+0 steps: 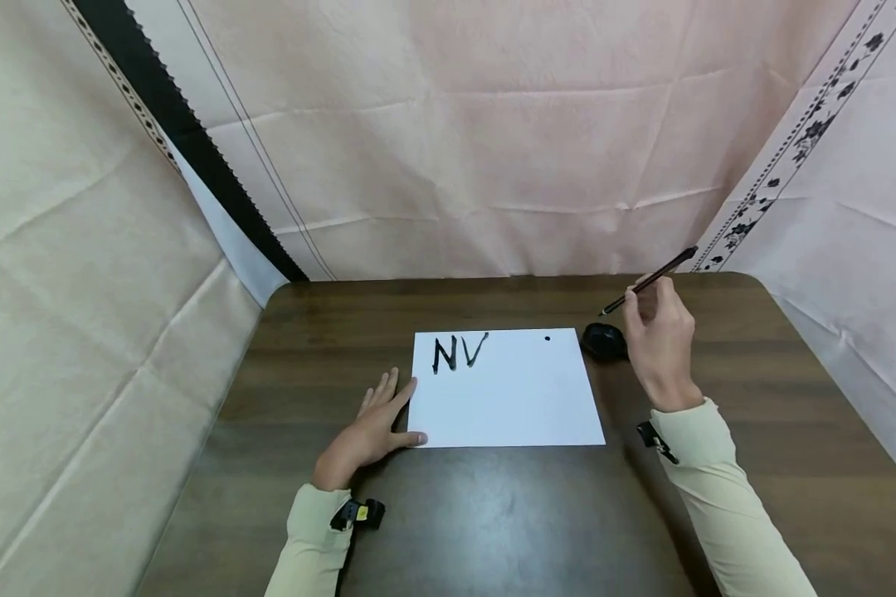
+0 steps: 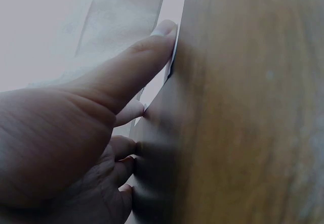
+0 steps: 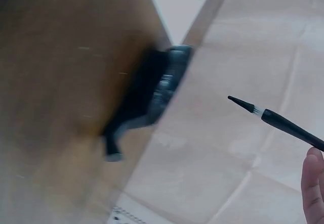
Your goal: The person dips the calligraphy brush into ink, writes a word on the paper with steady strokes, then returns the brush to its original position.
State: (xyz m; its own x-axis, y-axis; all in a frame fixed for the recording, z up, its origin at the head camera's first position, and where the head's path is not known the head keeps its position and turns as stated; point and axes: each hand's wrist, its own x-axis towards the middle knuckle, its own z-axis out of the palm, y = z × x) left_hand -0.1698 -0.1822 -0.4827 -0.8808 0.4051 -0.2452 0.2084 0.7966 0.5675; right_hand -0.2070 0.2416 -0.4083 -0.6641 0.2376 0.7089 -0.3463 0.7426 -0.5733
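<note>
Paper (image 1: 515, 406) marked NV on desk (image 1: 493, 514). Right hand (image 1: 660, 340) pinches brush (image 3: 291, 128), tip near black object (image 1: 604, 342) right of paper. Left hand (image 1: 373, 427), fingers spread, touches paper's left edge.

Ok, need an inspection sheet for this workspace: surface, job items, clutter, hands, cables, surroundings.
Surface: brown wood-look table, rounded far corners, a light reflection near the front.
Paper: white sheet lying flat, letters NV at upper left, small black dot at upper right.
Brush: black brush, tip off the paper.
Black object: small black object by the paper's upper right corner; exact kind unclear.
Clutter: nothing seen.
Left hand: left hand spread, thumb and index finger on the paper's left edge.
Right hand: right hand holds the brush, raised.
Cables: nothing seen.
Surroundings: pale creased cloth, dark band left, floral strip right.
</note>
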